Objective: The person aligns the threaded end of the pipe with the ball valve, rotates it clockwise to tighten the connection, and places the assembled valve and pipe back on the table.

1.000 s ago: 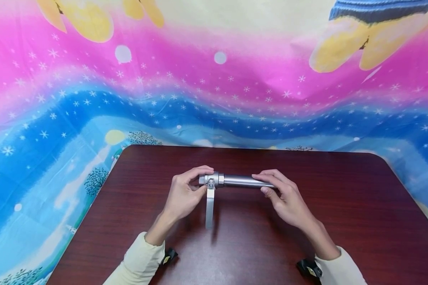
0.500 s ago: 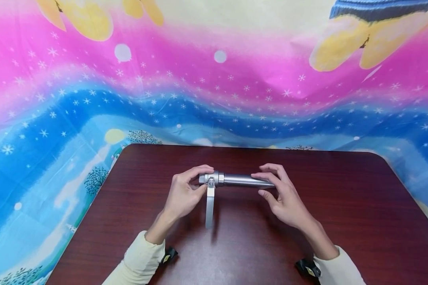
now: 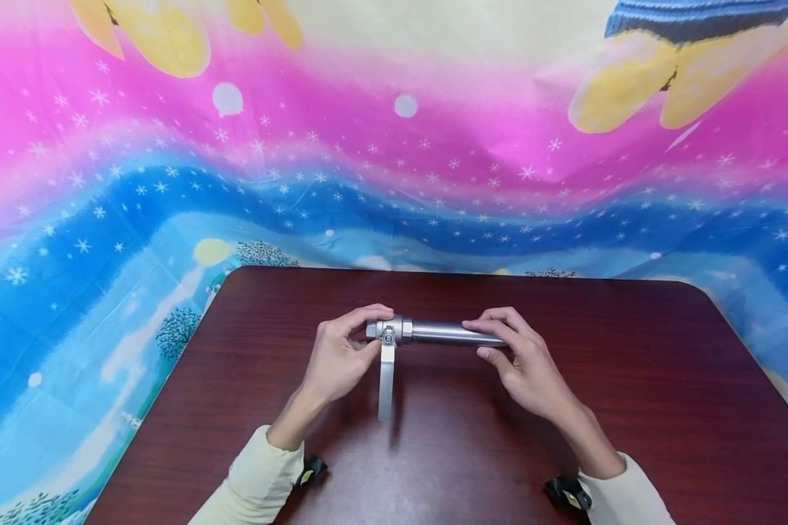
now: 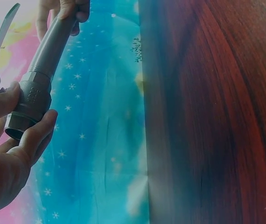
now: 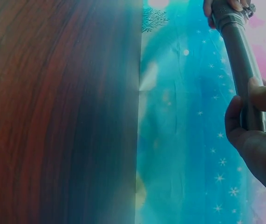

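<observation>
My left hand (image 3: 341, 357) grips a metal ball valve (image 3: 389, 329) between thumb and fingers, above the table. The valve's flat lever handle (image 3: 386, 383) points toward me in the head view. A smooth steel pipe (image 3: 446, 333) joins the valve's right end, roughly level. At the pipe's far end my right hand (image 3: 532, 364) pinches it with the thumb below and fingers on top. In the left wrist view the valve body (image 4: 34, 99) shows its open round end and raised markings. The right wrist view has the thumb and fingers around the pipe (image 5: 240, 60).
A dark red-brown wooden table (image 3: 473, 452) lies under both hands. Behind it hangs a pink and blue printed cloth (image 3: 394, 160) with snowflakes. Black straps (image 3: 568, 496) sit at the wrists near the cream sleeves (image 3: 263, 467).
My right fingers lifted and spread a little on the pipe half a second ago, and now they lie closer around it again. The left hand and valve stay in place.
</observation>
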The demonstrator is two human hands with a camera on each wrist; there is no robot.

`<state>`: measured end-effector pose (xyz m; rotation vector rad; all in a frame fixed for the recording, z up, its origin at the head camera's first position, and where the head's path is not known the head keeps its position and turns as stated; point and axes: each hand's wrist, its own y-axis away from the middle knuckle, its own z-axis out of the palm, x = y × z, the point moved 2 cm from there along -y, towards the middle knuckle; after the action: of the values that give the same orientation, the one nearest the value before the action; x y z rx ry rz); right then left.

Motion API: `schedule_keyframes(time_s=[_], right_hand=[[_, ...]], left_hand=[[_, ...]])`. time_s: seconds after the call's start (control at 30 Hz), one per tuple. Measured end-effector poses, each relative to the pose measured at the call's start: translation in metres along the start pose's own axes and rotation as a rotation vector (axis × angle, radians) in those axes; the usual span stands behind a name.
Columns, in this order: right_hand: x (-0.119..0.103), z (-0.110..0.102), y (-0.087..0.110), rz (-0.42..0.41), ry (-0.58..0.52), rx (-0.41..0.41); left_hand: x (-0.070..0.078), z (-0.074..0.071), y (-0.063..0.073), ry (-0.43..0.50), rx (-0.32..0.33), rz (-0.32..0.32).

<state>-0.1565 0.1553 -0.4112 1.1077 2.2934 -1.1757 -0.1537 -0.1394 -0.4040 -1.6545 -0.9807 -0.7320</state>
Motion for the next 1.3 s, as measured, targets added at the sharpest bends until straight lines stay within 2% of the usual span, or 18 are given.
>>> schedule_keyframes(time_s=[0.73,1.07,1.3], right_hand=[[0.0039,-0.0010,0.0004,-0.004,-0.013,-0.027],[0.0005,0.0039,0.0029,0.076,0.017,-0.053],[-0.0009,0.0035,0.0025,0.063,0.035,0.010]], left_hand=[[0.0008,0.0002,0.0008,-0.009,0.001,-0.007],[0.0002,0.0009,0.0005,-0.013,0.002,-0.004],[0.0015,0.0004,0.0007,-0.014,0.005,0.001]])
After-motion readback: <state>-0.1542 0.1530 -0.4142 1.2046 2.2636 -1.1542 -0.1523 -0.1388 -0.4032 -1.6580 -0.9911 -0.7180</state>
